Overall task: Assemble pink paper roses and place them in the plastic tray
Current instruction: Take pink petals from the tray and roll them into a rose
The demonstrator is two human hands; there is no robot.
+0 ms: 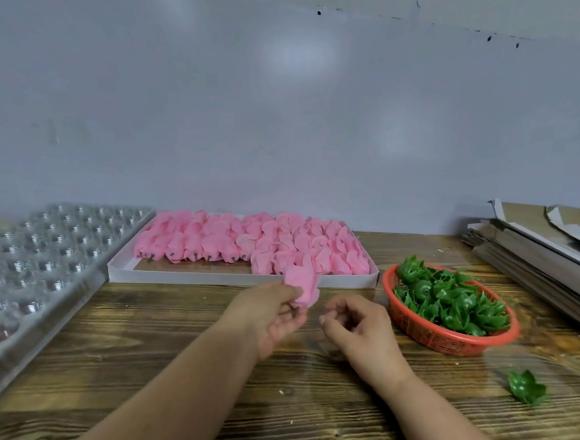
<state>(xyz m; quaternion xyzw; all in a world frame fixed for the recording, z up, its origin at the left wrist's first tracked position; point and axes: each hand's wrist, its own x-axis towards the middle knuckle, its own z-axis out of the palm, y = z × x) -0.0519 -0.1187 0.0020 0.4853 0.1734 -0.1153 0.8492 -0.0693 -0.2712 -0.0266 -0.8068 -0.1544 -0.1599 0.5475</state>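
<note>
Your left hand (271, 315) is raised just above the wooden table (153, 349), fingers curled, pinching a pink paper rose (303, 289) at its lower end; the petals stick up and to the right past your fingertips, so the flower sits at the top of the grip, not inside the palm. The rose hangs just in front of the near edge of the white cardboard box (189, 276), which is filled with rows of more pink petal heads (249, 245). Your right hand (357, 325) is just beside the left, apart from the rose, with its fingers loosely curled; whether it holds anything small between them cannot be told. To its right stands a red basket (437, 338) heaped with green plastic calyxes (452, 303), and one loose green calyx (527, 390) lies on the table near your right forearm. The clear plastic tray (38, 268) with round cells lies at the far left, well apart from the rose, with something pink in a near cell at the frame edge.
</note>
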